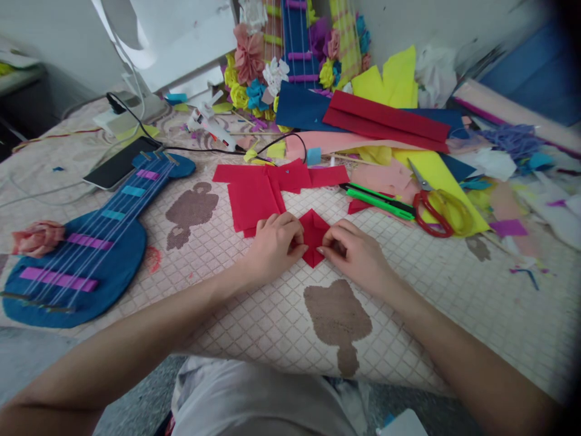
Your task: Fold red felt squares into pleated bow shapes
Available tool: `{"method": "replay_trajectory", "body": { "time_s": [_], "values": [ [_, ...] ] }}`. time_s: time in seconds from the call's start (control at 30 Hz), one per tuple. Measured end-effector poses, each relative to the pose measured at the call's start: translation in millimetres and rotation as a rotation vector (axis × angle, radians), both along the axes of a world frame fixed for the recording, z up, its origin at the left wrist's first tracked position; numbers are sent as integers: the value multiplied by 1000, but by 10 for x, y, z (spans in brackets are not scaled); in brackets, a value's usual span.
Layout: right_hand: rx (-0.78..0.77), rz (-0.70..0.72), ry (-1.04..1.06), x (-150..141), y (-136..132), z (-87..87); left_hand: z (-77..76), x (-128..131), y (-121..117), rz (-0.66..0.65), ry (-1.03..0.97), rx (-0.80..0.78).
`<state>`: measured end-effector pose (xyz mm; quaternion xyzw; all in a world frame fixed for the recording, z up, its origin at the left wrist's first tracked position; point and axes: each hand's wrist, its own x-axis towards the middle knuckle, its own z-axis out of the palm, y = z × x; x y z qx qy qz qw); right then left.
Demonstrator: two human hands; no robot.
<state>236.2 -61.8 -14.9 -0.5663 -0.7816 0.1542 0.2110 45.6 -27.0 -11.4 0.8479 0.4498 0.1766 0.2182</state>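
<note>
A small red paper square (314, 237), turned like a diamond with creased flaps, lies on the patterned tablecloth (263, 315). My left hand (278, 245) pinches its left corner. At the opposite corner, the thumb and fingers of my right hand (351, 249) are closed on the same paper. Just beyond my left hand is a stack of red paper squares (252, 203). Red paper strips (329, 176) lie behind it. A green utility knife (380, 201) and scissors with red and yellow handles (438, 213) rest to the right of my right hand.
On the left lies a blue guitar-shaped craft (118, 248) with a paper flower, beside a phone (122, 162). A glue gun (213, 130) and its cord are behind. Folded red paper (385, 119), yellow sheets (390, 79) and scraps crowd the back right.
</note>
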Motion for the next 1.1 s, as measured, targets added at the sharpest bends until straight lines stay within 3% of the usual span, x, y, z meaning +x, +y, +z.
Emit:
{"method": "replay_trajectory", "body": {
  "time_s": [0.43,1.1],
  "values": [
    [17,6,8,-13,-19,0,-48,4,-27,-23,-44,44],
    [7,29,-61,-18,-40,20,1,-2,-46,-30,20,22]
  ]
}}
